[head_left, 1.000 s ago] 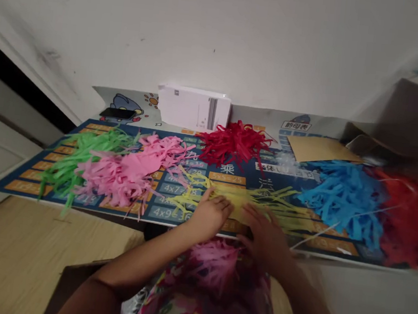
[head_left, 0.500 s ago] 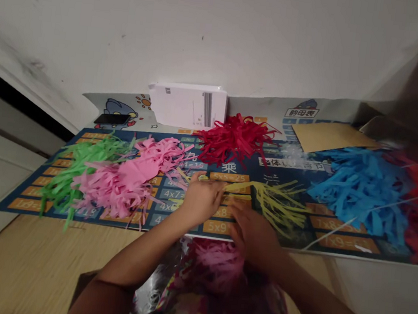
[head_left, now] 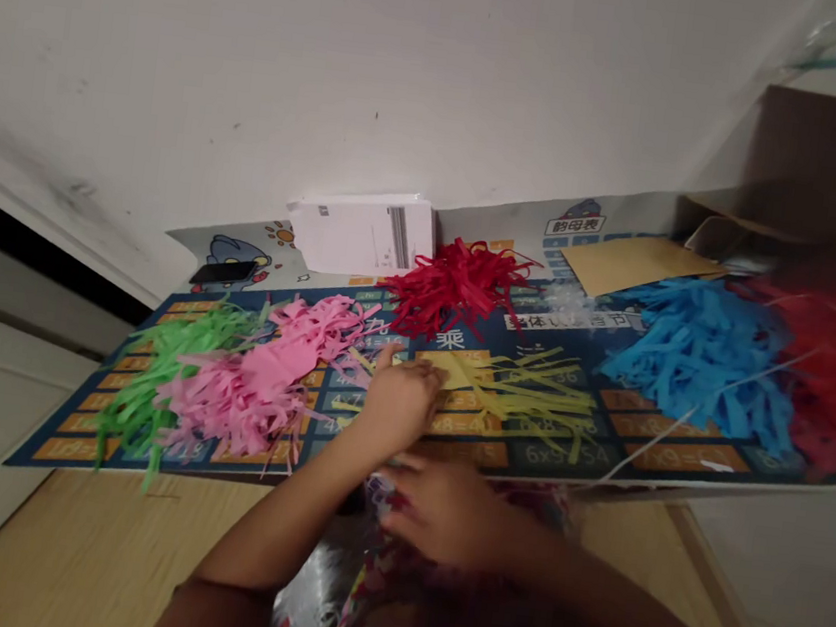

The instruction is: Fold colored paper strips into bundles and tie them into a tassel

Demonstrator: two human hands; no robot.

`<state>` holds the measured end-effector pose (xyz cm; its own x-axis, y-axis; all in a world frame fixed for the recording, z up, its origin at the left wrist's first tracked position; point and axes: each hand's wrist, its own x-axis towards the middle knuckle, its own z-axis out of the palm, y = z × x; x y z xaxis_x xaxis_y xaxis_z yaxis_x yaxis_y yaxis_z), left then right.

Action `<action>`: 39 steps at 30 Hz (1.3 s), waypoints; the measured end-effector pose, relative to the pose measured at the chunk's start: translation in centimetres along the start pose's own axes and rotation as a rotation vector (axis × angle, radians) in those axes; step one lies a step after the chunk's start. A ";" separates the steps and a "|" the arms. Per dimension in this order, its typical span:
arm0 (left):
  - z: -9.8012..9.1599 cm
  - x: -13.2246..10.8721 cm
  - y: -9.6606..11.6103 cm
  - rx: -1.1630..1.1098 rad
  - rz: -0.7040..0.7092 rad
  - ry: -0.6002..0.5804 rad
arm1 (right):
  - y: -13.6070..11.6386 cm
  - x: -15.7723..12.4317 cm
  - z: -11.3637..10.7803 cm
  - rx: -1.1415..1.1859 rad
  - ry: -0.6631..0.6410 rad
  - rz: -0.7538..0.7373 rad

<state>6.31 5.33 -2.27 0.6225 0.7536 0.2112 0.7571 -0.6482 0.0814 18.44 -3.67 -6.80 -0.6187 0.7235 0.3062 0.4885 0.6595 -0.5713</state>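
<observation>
My left hand [head_left: 399,402] rests on the blue multiplication-chart mat [head_left: 545,449], its fingers curled on the left end of a bunch of yellow fringed paper strips [head_left: 522,394]. My right hand [head_left: 441,512] hovers below the mat's front edge, over a shiny patterned bag [head_left: 325,595] in my lap. Its fingers are blurred. To the left of my left hand lies a pink fringed bunch [head_left: 260,376], and beyond that a green one [head_left: 154,374].
A dark red paper bunch [head_left: 456,283] lies at the back, a blue bunch [head_left: 691,360] and a bright red one [head_left: 833,381] at the right. White paper packs [head_left: 359,231] and a black phone [head_left: 222,273] sit against the wall. A brown envelope [head_left: 631,262] lies at the back right. Wooden floor below.
My right hand has left the yellow strips and dropped below the mat edge toward my lap. The left hand stays on the yellow bunch. The view has tilted.
</observation>
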 end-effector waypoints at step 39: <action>4.7 1.5 -0.8 -0.145 -0.290 -0.227 | 11.9 -1.0 -6.8 -0.530 -0.044 0.609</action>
<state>7.58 7.45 -6.59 0.4276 0.9020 -0.0600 0.8820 -0.4018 0.2463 29.05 4.77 -8.74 -0.1682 0.9855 0.0206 0.9676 0.1690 -0.1878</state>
